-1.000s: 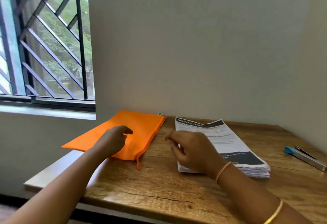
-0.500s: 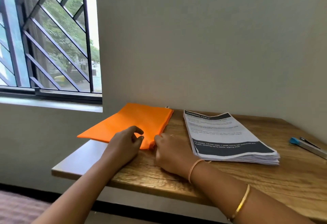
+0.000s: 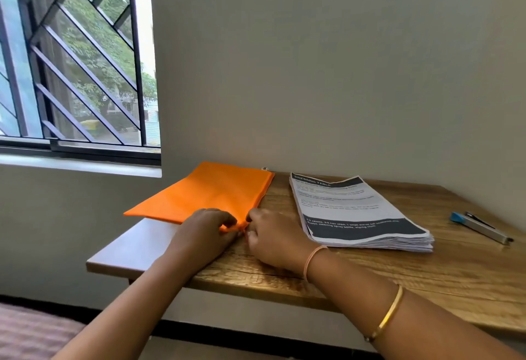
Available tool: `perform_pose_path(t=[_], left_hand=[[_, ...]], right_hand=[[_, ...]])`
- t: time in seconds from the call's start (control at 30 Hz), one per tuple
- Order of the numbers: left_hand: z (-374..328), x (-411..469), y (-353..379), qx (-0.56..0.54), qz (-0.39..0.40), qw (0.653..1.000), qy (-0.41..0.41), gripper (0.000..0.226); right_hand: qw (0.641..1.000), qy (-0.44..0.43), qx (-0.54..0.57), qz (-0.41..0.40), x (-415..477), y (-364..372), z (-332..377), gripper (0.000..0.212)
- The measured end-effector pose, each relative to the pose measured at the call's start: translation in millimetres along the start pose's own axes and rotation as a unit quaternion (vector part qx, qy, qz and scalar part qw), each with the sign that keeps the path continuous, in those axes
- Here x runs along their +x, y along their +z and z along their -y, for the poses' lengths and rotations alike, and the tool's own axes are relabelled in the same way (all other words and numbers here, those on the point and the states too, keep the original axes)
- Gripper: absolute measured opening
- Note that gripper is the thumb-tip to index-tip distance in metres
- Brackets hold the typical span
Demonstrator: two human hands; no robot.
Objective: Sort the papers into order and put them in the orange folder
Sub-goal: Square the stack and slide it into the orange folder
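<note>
The orange folder (image 3: 210, 194) lies flat on the left part of the wooden table (image 3: 398, 268), its left side hanging past the table's edge. My left hand (image 3: 206, 231) pinches the folder's near right corner with curled fingers. My right hand (image 3: 273, 238) meets it at the same corner, where its fingertips close on the zipper end; the pull itself is hidden. To the right sits the stack of printed papers (image 3: 355, 214), squared up, with dark bands across its top sheet. Neither hand touches the stack.
A blue and silver stapler (image 3: 481, 227) lies near the table's right side by the wall. The plain wall runs right behind the table, and a barred window (image 3: 76, 58) fills the upper left. The table's near edge is just under my forearms.
My right hand left the papers and came across to the folder's near corner. My left hand slid down the folder to that same corner.
</note>
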State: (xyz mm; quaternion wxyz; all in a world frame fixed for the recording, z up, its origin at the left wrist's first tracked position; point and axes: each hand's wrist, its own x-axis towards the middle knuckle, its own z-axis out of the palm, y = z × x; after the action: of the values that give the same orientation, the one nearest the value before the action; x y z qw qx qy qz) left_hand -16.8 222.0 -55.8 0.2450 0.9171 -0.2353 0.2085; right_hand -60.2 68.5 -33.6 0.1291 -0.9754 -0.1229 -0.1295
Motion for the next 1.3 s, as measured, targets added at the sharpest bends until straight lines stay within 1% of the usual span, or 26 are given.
perform_pose_path(t=[0.1,0.17,0.2,0.23,0.3,0.33,0.37,0.4,0.43,0.47,0.53,0.6,0.67,0.73,0.83,0.87,0.9,0.93,0.97,1.0,1.03,1.07,1.1,1.13,1.23,1.3], left_hand=[[-8,2,0,0.062,-0.008,0.998,0.024,0.024],[-12,1,0,0.069,-0.040,0.996,0.026,0.024],[-14,-1,0,0.057,-0.069,0.996,0.028,0.023],[-16,-3,1,0.038,-0.100,0.994,0.036,0.020],[-20,-8,4,0.006,-0.144,0.986,0.081,0.016],[-22,-9,5,-0.004,-0.156,0.982,0.110,0.017],[-26,-11,6,-0.011,-0.158,0.978,0.135,0.020],[-29,-12,7,-0.016,-0.159,0.975,0.155,0.023],[-32,-13,7,-0.021,-0.154,0.973,0.168,0.027],[-32,-14,8,-0.026,-0.151,0.972,0.180,0.029],[-33,-14,8,-0.029,-0.139,0.971,0.192,0.029],[-31,-13,7,-0.013,-0.146,0.970,0.195,0.025],[-32,-12,6,-0.001,-0.166,0.971,0.172,0.020],[-36,-12,6,-0.014,-0.183,0.975,0.122,0.021],[-46,-9,10,-0.039,-0.193,0.980,0.042,0.022],[-52,-7,13,-0.083,-0.167,0.982,0.013,0.025],[-60,-5,15,-0.176,-0.129,0.975,-0.029,0.026],[-72,-4,16,-0.312,-0.087,0.942,-0.084,0.026],[-86,-6,15,-0.447,-0.045,0.880,-0.153,0.029],[-98,-8,14,-0.557,-0.006,0.802,-0.216,0.035],[-108,-10,13,-0.622,0.022,0.738,-0.261,0.042],[-115,-12,12,-0.652,0.039,0.699,-0.292,0.047],[-120,-14,13,-0.664,0.050,0.680,-0.308,0.049],[-122,-16,12,-0.661,0.056,0.680,-0.311,0.047],[-127,-18,12,-0.632,0.070,0.710,-0.301,0.032],[-126,-19,13,-0.635,0.059,0.710,-0.300,0.023]], right_hand=[[0.994,0.055,0.095,0.019,6,2,-2,0.041],[0.961,0.134,0.241,0.018,15,3,-5,0.042],[0.927,0.179,0.329,0.011,18,0,-6,0.038],[0.879,0.222,0.421,0.015,21,-4,-7,0.033],[0.759,0.278,0.586,0.049,26,-15,-12,0.028],[0.721,0.289,0.627,0.063,27,-19,-14,0.025],[0.702,0.293,0.646,0.065,27,-22,-15,0.021],[0.712,0.296,0.634,0.059,30,-22,-16,0.013],[0.736,0.294,0.608,0.046,30,-22,-16,0.008],[0.771,0.286,0.569,0.021,31,-22,-14,0.015],[0.818,0.241,0.520,-0.053,34,-20,-12,0.029],[0.838,0.187,0.499,-0.115,33,-23,-10,0.043],[0.864,0.140,0.457,-0.161,31,-29,-10,0.052],[0.865,0.103,0.449,-0.200,29,-37,-12,0.057],[0.829,0.114,0.482,-0.262,23,-50,-18,0.055],[0.815,0.130,0.492,-0.277,20,-54,-21,0.053],[0.801,0.145,0.503,-0.289,16,-55,-23,0.051],[0.787,0.159,0.514,-0.301,11,-56,-27,0.048],[0.776,0.173,0.522,-0.309,5,-55,-30,0.044],[0.770,0.188,0.525,-0.309,-2,-53,-33,0.042],[0.774,0.197,0.520,-0.302,-12,-51,-36,0.040],[0.792,0.206,0.500,-0.284,-22,-47,-39,0.038],[0.816,0.217,0.469,-0.260,-31,-43,-44,0.038],[0.836,0.229,0.439,-0.237,-39,-39,-47,0.039],[0.853,0.247,0.418,-0.191,-59,-38,-55,0.047],[0.869,0.230,0.410,-0.156,-70,-43,-54,0.043]])
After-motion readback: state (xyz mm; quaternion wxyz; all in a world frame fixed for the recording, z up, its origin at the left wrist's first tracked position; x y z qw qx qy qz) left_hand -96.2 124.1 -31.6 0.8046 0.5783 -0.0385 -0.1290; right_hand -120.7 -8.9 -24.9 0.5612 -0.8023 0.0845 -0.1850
